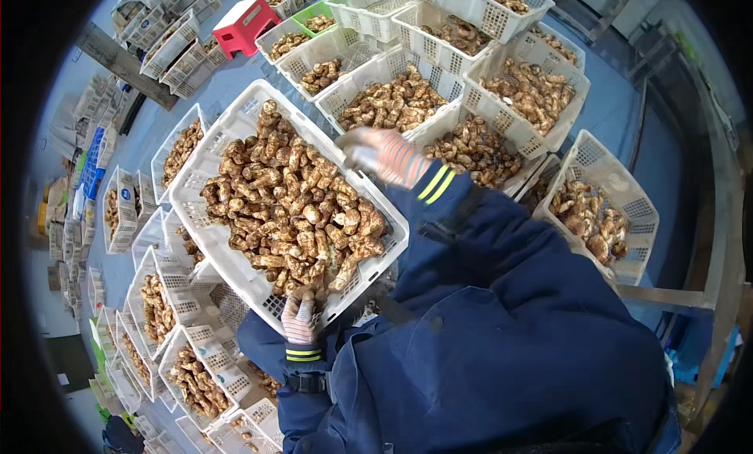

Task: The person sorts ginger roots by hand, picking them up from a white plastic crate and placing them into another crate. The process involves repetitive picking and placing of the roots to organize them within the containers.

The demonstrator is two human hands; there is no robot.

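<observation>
A white perforated plastic crate [182, 197] sits tilted in front of me, heaped with brown, knobbly, thick-stemmed mushrooms [294, 207]. At its near end, my left hand [300, 314] in a striped glove reaches over the wall. Its gloved fingers are curled in among the closest mushrooms; what they hold is hidden. My right hand [388, 154], also in a striped glove, is over the crate's right side. Motion smears its fingers, so I cannot make out whether anything is in them.
Crates of similar mushrooms [396, 101] stand close together beyond and to the right, one [600, 219] beside my right arm. More crates [200, 383] line the left. A red stool with a white top [245, 27] stands on the blue floor [208, 89]. Metal framing [725, 242] runs along the right.
</observation>
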